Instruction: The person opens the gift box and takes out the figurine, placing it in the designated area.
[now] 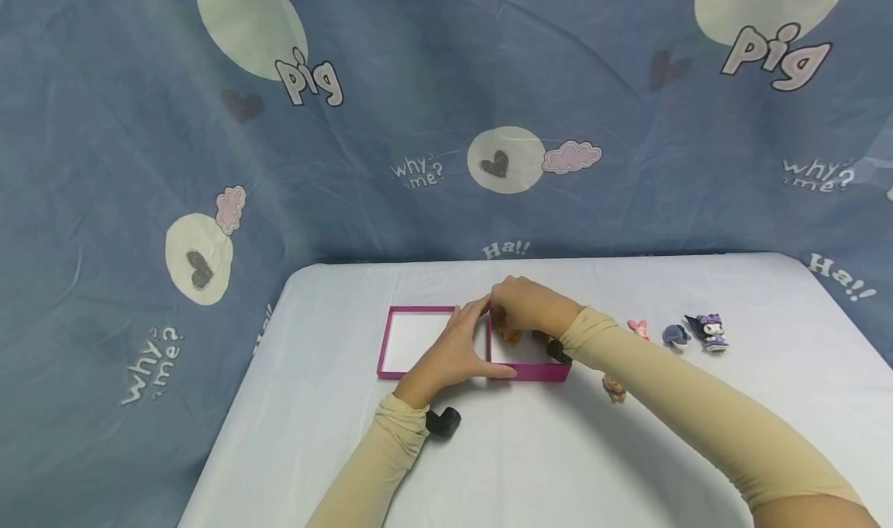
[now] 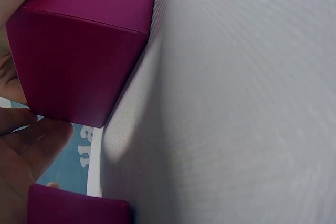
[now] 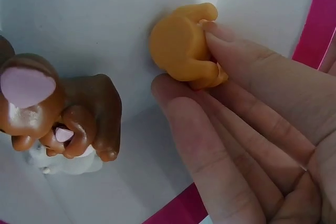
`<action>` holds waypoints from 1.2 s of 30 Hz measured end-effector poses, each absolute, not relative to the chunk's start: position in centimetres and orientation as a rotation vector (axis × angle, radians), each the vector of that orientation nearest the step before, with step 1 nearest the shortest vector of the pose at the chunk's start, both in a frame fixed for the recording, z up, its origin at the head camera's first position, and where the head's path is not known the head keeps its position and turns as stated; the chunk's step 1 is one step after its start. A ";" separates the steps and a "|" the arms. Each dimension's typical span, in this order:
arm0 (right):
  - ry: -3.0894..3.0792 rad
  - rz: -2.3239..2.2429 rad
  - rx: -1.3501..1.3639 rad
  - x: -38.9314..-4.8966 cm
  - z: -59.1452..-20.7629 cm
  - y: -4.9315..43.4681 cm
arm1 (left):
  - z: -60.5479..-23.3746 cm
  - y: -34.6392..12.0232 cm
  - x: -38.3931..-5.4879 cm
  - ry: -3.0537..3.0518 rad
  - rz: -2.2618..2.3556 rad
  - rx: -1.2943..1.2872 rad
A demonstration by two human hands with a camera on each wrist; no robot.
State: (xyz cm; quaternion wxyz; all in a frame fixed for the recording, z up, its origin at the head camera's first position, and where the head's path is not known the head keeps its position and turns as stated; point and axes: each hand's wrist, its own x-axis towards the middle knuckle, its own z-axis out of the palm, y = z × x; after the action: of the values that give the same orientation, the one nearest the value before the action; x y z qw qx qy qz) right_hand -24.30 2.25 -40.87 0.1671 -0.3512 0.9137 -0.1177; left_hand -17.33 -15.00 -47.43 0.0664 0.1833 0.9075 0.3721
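Pinched the orange figurine (image 3: 178,45) in the right-hand grip (image 1: 533,305), with thumb pressed to one side and fingertips to the other. Held it inside the left part of the right magenta box (image 1: 530,372); could not tell contact with the box floor. Clasped the same box across its left end in the left-hand grip (image 1: 456,350), with thumb along the near wall and fingers reaching toward the far left corner. Saw a brown figurine (image 3: 89,114) in the box too, near the orange one but apart, with a pale grey item (image 3: 79,163) partly hidden by it, too unclear to name. Noted the left magenta box (image 1: 384,342), white inside, just left of the clasped one. Spotted more toys to the right on the white tabletop (image 1: 544,450): a tan figurine (image 1: 614,389) nearer, a pink figurine (image 1: 639,328) farther and partly behind the right sleeve (image 1: 663,404), then a dark blue figurine (image 1: 676,336) and a purple-and-black figurine (image 1: 713,333) farthest right, close together. Wore black devices (image 1: 443,422) at both wrists. Saw blue printed cloth (image 1: 418,86) beyond the far edge.
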 end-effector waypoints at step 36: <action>2.532 -0.457 -1.047 -24.7 -40.6 3.9 | -47.4 -15.0 -17.2 2.727 1.112 0.499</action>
State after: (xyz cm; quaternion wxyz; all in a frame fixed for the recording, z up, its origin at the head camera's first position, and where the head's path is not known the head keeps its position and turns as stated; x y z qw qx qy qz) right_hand -24.67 3.92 -40.64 0.1810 -0.3707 0.8964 -0.1617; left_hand -17.19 -14.98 -47.44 0.0773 0.1665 0.9103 0.3711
